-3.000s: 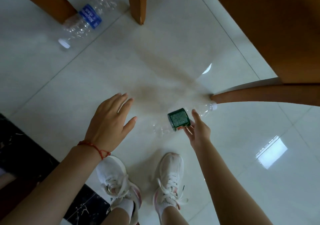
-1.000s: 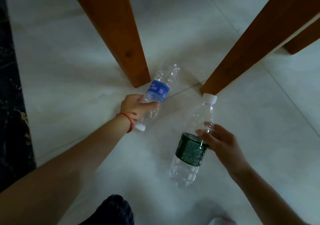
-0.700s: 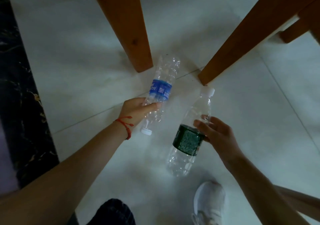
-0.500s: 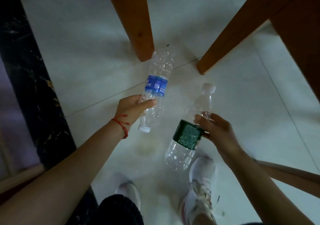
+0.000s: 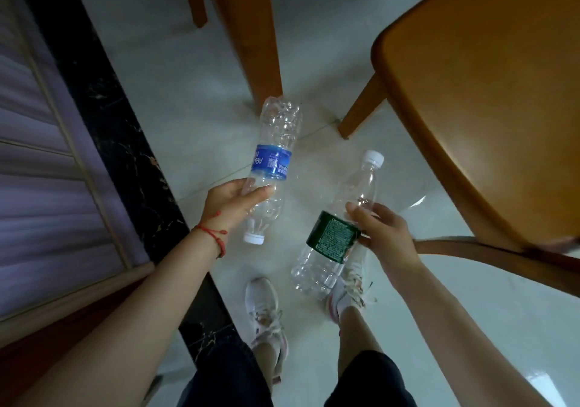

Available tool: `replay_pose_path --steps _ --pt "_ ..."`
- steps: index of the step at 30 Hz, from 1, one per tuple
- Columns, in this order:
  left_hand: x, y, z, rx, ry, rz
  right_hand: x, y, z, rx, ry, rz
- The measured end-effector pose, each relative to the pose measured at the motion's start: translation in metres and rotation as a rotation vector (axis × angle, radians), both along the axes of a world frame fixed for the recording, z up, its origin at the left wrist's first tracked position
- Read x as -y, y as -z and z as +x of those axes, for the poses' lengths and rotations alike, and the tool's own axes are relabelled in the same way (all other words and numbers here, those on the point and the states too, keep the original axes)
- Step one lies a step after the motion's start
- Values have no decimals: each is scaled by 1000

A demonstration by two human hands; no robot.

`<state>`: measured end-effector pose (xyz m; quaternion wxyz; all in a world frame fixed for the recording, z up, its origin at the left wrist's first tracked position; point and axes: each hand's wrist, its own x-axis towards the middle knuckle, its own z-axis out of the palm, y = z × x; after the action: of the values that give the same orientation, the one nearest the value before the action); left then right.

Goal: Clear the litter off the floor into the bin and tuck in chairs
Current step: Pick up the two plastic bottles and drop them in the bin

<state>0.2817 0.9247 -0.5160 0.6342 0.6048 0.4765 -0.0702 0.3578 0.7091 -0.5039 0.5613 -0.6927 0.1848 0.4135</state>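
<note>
Now left hand [image 5: 230,204] grip wraps blue-label bottle [image 5: 272,163], cap at 6 o'clock; right hand [image 5: 384,232] grip pinches green-label bottle [image 5: 332,237], cap at 12. Both off the floor [image 5: 175,93], chair [image 5: 477,93] at 2 o'clock.

The shiny pale tiled floor [image 5: 163,71] has a black marble strip with gold veins [image 5: 122,143] down its left side. Beside the strip is a purple panelled wall [image 5: 40,168]. A brown wooden chair seat [image 5: 489,93] is on the right, and a thick brown wooden leg [image 5: 251,30] stands ahead.
</note>
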Motion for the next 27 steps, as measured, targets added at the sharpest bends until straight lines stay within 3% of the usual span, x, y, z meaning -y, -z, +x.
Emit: replay_pose_path --steps 15,27 --pt "8 -261 -56 127 -65 -12 0 -252 -65 24 245 51" --pt "53 -318 -73 51 112 56 81 -289 -118 -40 521 -33"
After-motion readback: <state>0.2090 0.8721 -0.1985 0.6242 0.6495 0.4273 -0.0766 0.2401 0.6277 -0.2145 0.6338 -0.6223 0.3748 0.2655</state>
